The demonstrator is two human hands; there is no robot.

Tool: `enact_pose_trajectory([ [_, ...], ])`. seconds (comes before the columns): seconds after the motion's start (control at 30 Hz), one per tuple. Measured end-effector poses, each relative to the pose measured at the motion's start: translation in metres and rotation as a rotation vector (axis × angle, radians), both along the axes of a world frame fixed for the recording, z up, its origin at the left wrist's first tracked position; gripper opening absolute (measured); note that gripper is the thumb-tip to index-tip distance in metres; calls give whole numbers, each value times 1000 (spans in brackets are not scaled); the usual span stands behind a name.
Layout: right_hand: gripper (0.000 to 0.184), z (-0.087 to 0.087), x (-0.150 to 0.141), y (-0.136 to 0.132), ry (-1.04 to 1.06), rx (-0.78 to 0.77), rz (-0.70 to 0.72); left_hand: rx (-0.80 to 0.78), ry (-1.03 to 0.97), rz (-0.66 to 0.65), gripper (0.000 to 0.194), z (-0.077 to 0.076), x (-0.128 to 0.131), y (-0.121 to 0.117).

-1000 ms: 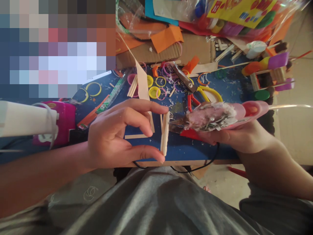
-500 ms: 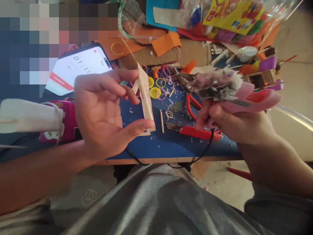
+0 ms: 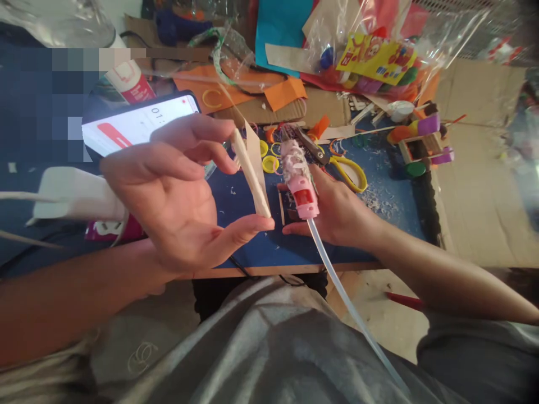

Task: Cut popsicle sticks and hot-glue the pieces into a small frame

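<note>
My left hand (image 3: 168, 191) pinches a thin, pale wooden craft-stick piece (image 3: 251, 174) by its ends, between thumb and fingertips. The piece is tilted, its long edge towards me, with a fine strand trailing from its upper end. Close to it on the right, my right hand (image 3: 341, 210) is closed around a pink hot glue gun (image 3: 304, 191), whose front is coated with whitish residue. A translucent glue stick (image 3: 349, 303) sticks out of the gun's back and hangs towards my lap. The gun's nozzle points away from me, apart from the wooden piece.
Yellow-handled scissors (image 3: 356, 175) lie beyond my right hand. A lit phone (image 3: 130, 126) and a white plug adapter (image 3: 76, 193) are at left. Yellow rings (image 3: 270, 164), scraps and shavings litter the blue table (image 3: 252, 249). A small stick-built model (image 3: 423, 147) stands at right.
My right hand has moved left with the glue gun and turned it, bringing its nozzle away from me. The wooden piece in my left hand has turned more edge-on.
</note>
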State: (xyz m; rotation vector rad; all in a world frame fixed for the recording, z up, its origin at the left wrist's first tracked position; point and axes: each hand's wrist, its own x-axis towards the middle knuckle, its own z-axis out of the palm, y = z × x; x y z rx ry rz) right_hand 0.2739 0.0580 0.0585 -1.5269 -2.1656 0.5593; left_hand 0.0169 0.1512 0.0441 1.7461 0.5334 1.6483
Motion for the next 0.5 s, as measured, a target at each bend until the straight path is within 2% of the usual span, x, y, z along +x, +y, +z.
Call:
enact_pose_trajectory([
  [0.03, 79, 0, -1, 0, -7, -2, 9, 161, -87, 0, 90, 1, 1, -1],
  [0.07, 74, 0, -1, -1, -14, 1, 13, 258, -130, -10, 87, 3, 2, -1],
  [0.13, 63, 0, -2, -1, -22, 2, 4, 358, -170, -2, 80, 4, 5, -1],
  [0.3, 67, 4, 2, 2, 93, -44, -62, 357, -55, 49, 90, -4, 5, 2],
  [0.4, 69, 11, 7, 6, 301, -131, -131, 215, 74, 51, 90, -10, 2, -1],
  [0.5, 72, 19, 8, 8, 503, -207, -159, 138, 155, -26, 84, -10, -1, -12],
])
